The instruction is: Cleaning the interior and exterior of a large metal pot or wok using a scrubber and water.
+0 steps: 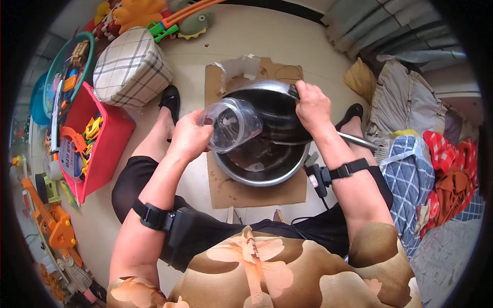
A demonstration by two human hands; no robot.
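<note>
tan cardboard sheet (218, 192) under round silver metal basin (267, 182); black round metal pan (283, 115) tilts over basin's far half, right hand (313, 106) clenched at its upper-right edge. clear round plastic tub (234, 126) left of pan's middle; left hand (190, 135), nearer, grips its left side.

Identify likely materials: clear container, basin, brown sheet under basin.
Clear container: probably smooth, glossy plastic; see-through, bright highlights.
Basin: likely polished metal, perhaps stainless steel; silvery, reflective rim.
Brown sheet: seemingly cardboard; flat, matte, darker spots.
</note>
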